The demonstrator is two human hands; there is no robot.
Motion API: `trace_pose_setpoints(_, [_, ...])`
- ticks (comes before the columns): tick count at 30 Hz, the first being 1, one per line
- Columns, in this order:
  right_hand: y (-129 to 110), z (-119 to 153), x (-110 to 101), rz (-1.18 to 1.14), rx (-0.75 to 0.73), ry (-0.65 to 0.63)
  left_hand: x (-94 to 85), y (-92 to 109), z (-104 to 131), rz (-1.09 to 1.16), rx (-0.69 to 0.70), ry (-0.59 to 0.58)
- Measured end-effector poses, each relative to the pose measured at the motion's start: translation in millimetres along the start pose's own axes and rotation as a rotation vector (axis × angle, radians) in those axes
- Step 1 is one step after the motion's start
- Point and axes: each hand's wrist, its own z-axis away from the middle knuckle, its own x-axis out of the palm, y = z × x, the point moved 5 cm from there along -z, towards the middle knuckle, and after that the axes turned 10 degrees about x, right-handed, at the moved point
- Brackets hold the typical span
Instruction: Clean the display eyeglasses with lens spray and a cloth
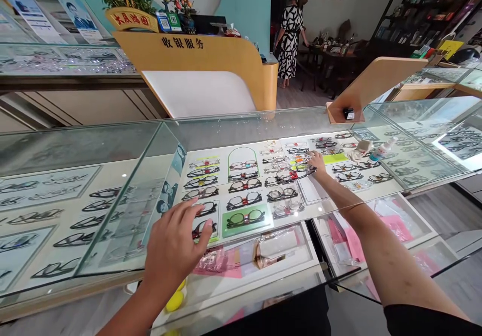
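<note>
My left hand (175,238) is at the near left edge of the glass display case, fingers apart and nothing in it, beside the lower left eyeglasses. Farther right, my right hand (317,161) reaches over the case, its fingers at a pair of dark-framed glasses (291,175) with a red tag; the fingertips are too small to make out fully. Rows of eyeglasses lie on the white display surface, among them a pair (245,218) on a green card. A spray bottle (383,149) stands right of my right hand, next to a crumpled cloth (360,150).
A tilted wooden mirror stand (346,113) rises at the case's far edge. Below the case are drawers (309,260) with pink packets. Behind stands a wooden counter (196,57). Two people (290,32) stand near a table at the back.
</note>
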Motion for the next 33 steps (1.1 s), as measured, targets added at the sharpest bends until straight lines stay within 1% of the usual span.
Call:
trace_pose_setpoints(3, [-2.2,32.1,-9.5,0.005,0.053,0.006,-1.0,1.5,-0.4,-0.004,-0.01,-0.003])
trace_pose_setpoints(6, [-5.5,77.8,-19.3,0.007,0.012,-0.032,-1.8,3.3,-0.3,0.005,0.0,-0.012])
trace_pose_setpoints(8, [-1.7,111.2,-27.2,0.011,0.005,-0.075,-2.1,4.4,-0.2,0.01,0.008,-0.02])
trace_pose_setpoints(12, [20.1,177.5,-45.7,0.036,0.068,-0.232,-2.8,5.5,0.1,0.024,0.01,-0.027])
trace_pose_setpoints(15, [34.2,229.4,-64.6,0.047,0.093,-0.363,-2.9,6.1,1.4,0.045,0.019,-0.031])
trace_pose_setpoints(18, [38.5,284.0,-92.8,0.048,0.093,-0.436,-2.8,5.9,3.0,0.049,0.015,-0.03])
trace_pose_setpoints(20, [35.4,317.0,-119.6,0.036,0.079,-0.439,-2.3,6.4,3.3,0.053,0.015,-0.04])
trace_pose_setpoints(22, [28.0,337.9,-158.4,-0.033,0.075,-0.291,-1.7,7.3,2.8,0.055,0.012,-0.055])
trace_pose_setpoints(23, [23.0,342.6,-179.6,-0.054,0.078,-0.2,-1.5,7.7,2.4,0.054,0.006,-0.062])
trace_pose_setpoints(25, [9.0,337.4,-220.9,-0.069,0.055,-0.002,-0.9,8.3,1.8,0.044,-0.01,-0.074])
trace_pose_setpoints(26, [-0.2,326.9,-238.1,-0.073,0.017,0.075,-0.5,8.4,1.7,0.04,-0.018,-0.079])
trace_pose_setpoints(28, [-19.1,290.4,-263.3,-0.086,-0.082,0.196,0.2,8.6,1.9,0.04,-0.027,-0.087])
trace_pose_setpoints(30, [-34.2,238.2,-275.2,-0.083,-0.151,0.278,0.4,8.3,2.3,0.049,-0.029,-0.087])
trace_pose_setpoints(31, [-40.9,209.1,-276.0,-0.063,-0.18,0.293,0.3,8.1,2.6,0.055,-0.029,-0.085])
trace_pose_setpoints(33, [-52.4,151.9,-269.9,-0.026,-0.219,0.269,-0.3,7.6,2.9,0.065,-0.031,-0.08])
